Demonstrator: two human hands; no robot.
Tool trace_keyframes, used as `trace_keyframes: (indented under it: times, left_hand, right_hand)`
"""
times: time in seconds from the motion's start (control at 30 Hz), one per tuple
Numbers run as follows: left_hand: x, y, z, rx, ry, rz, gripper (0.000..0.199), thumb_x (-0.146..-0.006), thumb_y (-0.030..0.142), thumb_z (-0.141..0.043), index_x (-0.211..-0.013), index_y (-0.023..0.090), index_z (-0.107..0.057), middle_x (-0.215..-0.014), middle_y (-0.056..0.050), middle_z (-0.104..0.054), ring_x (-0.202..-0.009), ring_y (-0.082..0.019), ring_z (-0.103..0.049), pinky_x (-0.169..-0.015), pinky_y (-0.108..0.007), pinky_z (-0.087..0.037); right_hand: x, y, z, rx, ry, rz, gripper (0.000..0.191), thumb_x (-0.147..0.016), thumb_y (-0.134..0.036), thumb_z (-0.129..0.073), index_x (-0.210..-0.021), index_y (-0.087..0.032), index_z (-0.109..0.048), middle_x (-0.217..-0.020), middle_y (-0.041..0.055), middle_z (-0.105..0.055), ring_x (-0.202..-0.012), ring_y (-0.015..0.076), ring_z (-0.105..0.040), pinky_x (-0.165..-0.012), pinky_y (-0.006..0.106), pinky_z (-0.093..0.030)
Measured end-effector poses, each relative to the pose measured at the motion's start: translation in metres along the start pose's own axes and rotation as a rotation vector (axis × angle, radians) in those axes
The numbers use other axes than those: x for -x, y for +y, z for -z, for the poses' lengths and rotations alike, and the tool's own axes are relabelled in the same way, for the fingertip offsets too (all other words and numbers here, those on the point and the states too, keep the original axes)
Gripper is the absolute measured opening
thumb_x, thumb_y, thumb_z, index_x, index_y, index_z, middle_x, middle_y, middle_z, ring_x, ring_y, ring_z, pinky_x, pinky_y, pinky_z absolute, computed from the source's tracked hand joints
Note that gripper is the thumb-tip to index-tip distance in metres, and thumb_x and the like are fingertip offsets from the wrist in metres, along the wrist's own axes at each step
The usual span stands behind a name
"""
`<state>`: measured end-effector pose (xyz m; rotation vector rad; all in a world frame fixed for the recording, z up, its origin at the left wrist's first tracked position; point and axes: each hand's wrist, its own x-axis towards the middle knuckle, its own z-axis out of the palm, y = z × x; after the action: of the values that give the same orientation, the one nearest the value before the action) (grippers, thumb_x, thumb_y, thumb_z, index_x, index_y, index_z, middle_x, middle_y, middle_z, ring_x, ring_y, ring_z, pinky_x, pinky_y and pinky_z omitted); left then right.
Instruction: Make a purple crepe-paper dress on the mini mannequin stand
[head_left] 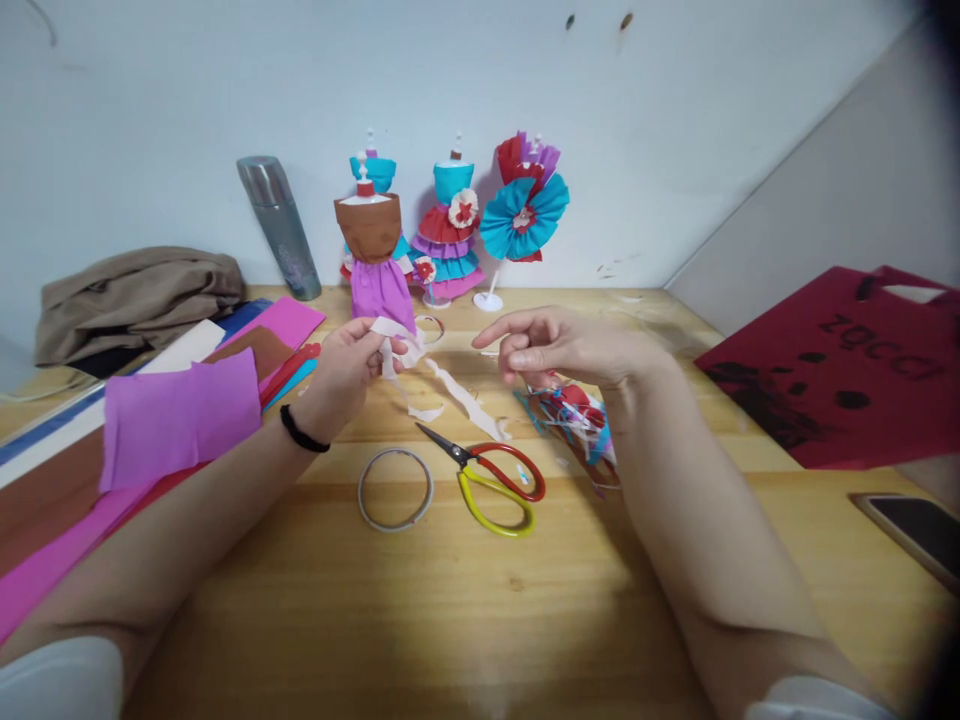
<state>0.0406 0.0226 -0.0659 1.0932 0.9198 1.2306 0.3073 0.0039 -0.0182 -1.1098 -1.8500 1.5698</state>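
Note:
Over the middle of the table, my left hand (349, 365) pinches a thin, pale paper strip (390, 330) whose loose end hangs down to the wood. My right hand (566, 345) is raised opposite it, index finger stretched out and the others loosely bent; nothing shows in it. Another torn pale strip (469, 400) lies between the hands. Scissors (484, 475) with one red and one yellow handle rest below, blades partly apart. To their left is a thin roll of tape (396, 531). A heap of coloured paper scraps (581, 415) sits under my right hand, partly hidden by it.
Small dress stands (454, 230) in crepe paper line the wall, a brown-and-purple one (367, 230) nearest. Coloured paper sheets (180, 420) and a bundled cloth (139, 295) lie left, beside a flask (281, 230). A red bag (840, 370) and a phone (911, 530) are right.

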Motion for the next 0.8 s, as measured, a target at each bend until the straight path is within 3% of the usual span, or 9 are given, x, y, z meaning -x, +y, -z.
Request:
trace_keyframes:
  times: [0.1,0.17,0.27,0.43,0.53,0.6,0.7,0.8]
  left_hand:
    - [0.004,0.003,-0.004,-0.009,-0.044,0.005,0.003,-0.079,0.013,-0.062,-0.077,0.013,-0.060,-0.067,-0.001,-0.068,-0.049,-0.007,-0.059,-0.054,-0.019,-0.049]
    - [0.007,0.006,-0.006,-0.008,-0.071,0.001,0.003,-0.079,0.013,-0.062,-0.076,0.013,-0.061,-0.068,-0.002,-0.069,-0.049,-0.008,-0.060,-0.054,-0.020,-0.049]
    - [0.008,0.008,-0.008,0.008,-0.114,-0.025,0.005,-0.079,0.013,-0.062,-0.075,0.013,-0.061,-0.067,-0.002,-0.068,-0.049,-0.008,-0.060,-0.053,-0.020,-0.049]
    - [0.008,0.011,-0.006,0.011,-0.098,-0.059,0.004,-0.078,0.016,-0.064,-0.079,0.013,-0.061,-0.065,-0.002,-0.067,-0.047,-0.009,-0.058,-0.052,-0.021,-0.049]
    - [0.005,0.012,0.000,-0.065,-0.062,-0.059,0.006,-0.075,0.017,-0.065,-0.076,0.013,-0.060,-0.065,-0.002,-0.066,-0.047,-0.009,-0.057,-0.051,-0.022,-0.047]
    - [0.003,0.015,0.004,-0.188,-0.128,-0.004,0.009,-0.072,0.019,-0.067,-0.074,0.012,-0.063,-0.067,-0.004,-0.068,-0.052,-0.011,-0.060,-0.054,-0.023,-0.048]
    - [0.005,0.025,0.007,-0.446,-0.313,0.070,0.030,-0.062,0.024,-0.080,-0.089,0.013,-0.071,-0.087,-0.009,-0.075,-0.079,-0.020,-0.070,-0.070,-0.028,-0.055]
    - [0.016,0.040,0.004,-0.634,-0.382,-0.021,0.064,-0.050,0.026,-0.090,-0.112,0.022,-0.072,-0.121,-0.008,-0.072,-0.114,-0.027,-0.065,-0.089,-0.032,-0.054]
  right_hand:
    - [-0.013,0.010,-0.011,0.017,0.071,0.038,0.031,-0.075,-0.036,-0.078,-0.102,-0.022,-0.071,-0.082,0.0018,-0.070,-0.062,0.0110,-0.059,-0.056,0.023,-0.050]
    - [-0.025,0.020,-0.025,0.034,0.138,0.069,0.036,-0.074,-0.031,-0.079,-0.107,-0.020,-0.069,-0.106,0.0067,-0.071,-0.086,0.0160,-0.065,-0.073,0.028,-0.055]
    - [-0.042,0.032,-0.044,0.078,0.227,0.111,0.043,-0.070,-0.022,-0.081,-0.110,-0.020,-0.067,-0.126,0.0076,-0.066,-0.110,0.0203,-0.061,-0.088,0.031,-0.054]
    - [-0.049,0.038,-0.044,-0.056,0.031,0.042,0.016,-0.068,-0.021,-0.078,-0.081,-0.018,-0.068,-0.075,0.0003,-0.072,-0.070,0.0128,-0.065,-0.068,0.024,-0.052]
    - [-0.039,0.031,-0.029,-0.085,0.044,0.069,0.017,-0.066,-0.025,-0.081,-0.078,-0.020,-0.070,-0.069,-0.0013,-0.072,-0.064,0.0112,-0.065,-0.066,0.023,-0.052]
    - [-0.031,0.025,-0.021,-0.133,0.060,0.087,0.020,-0.065,-0.028,-0.083,-0.078,-0.020,-0.070,-0.067,-0.0012,-0.072,-0.064,0.0122,-0.066,-0.066,0.024,-0.053]
    - [-0.021,0.014,-0.016,-0.183,0.090,0.093,0.021,-0.066,-0.029,-0.084,-0.079,-0.020,-0.070,-0.064,-0.0010,-0.071,-0.063,0.0140,-0.068,-0.062,0.025,-0.054]
    - [-0.013,0.002,-0.022,-0.144,0.086,0.101,0.018,-0.071,-0.030,-0.082,-0.080,-0.020,-0.070,-0.061,-0.0002,-0.069,-0.059,0.0136,-0.067,-0.059,0.025,-0.053]
